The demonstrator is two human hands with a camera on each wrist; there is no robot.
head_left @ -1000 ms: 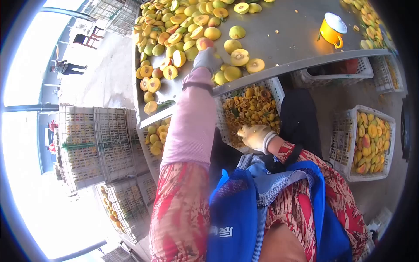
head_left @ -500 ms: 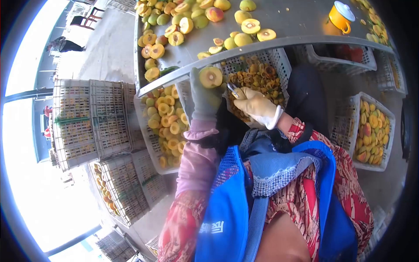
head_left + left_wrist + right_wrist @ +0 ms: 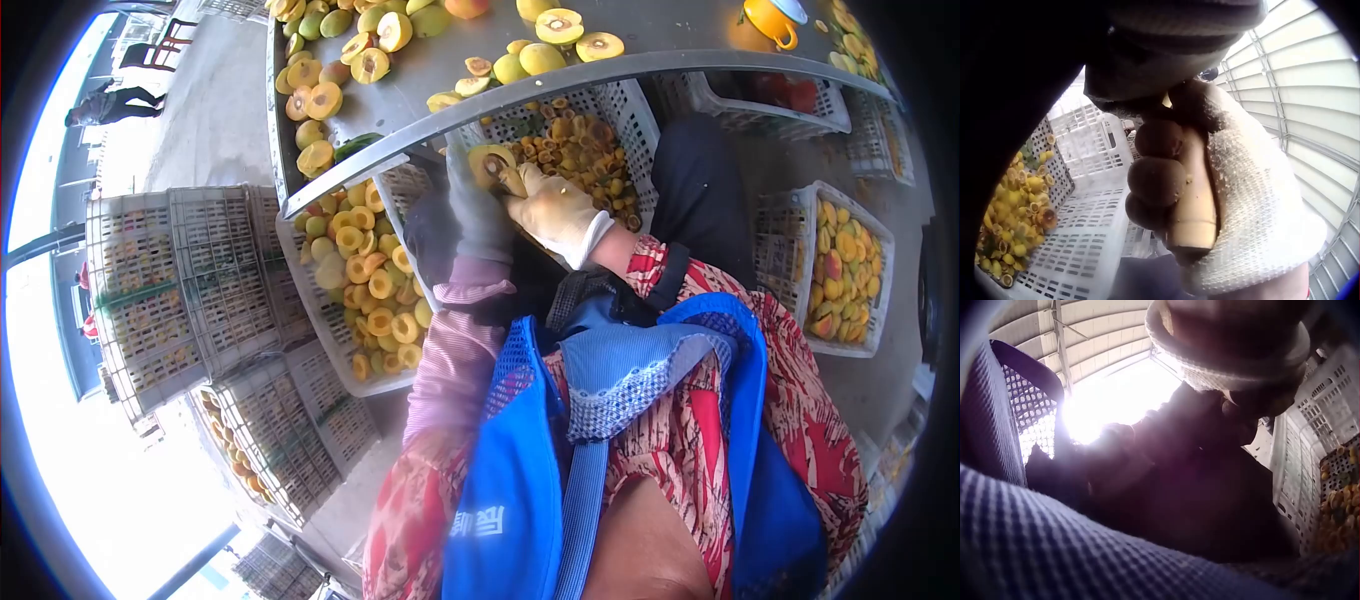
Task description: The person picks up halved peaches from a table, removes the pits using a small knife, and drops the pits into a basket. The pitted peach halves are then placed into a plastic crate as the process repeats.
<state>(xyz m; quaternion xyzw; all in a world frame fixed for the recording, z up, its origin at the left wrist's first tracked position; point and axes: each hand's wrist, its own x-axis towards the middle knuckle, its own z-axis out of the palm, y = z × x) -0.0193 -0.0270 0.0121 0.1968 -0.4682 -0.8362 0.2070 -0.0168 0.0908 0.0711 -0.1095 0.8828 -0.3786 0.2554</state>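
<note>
The grey-gloved left hand [image 3: 478, 215] cups a halved yellow peach [image 3: 489, 161], cut face up, just under the near edge of the grey metal table [image 3: 640, 50]. The cream-gloved right hand [image 3: 555, 215] closes round a tan-handled pitting tool [image 3: 1192, 200], its tip at the stone. Both hands meet over the white plastic crate of pits and scraps [image 3: 625, 125]. That half looks soft, wet and slippery, easily bruised, so I'd say cradle it by the skin side with curled fingers, not squeezing the flesh. To the left sits a white crate of pitted halves [image 3: 300, 290].
</note>
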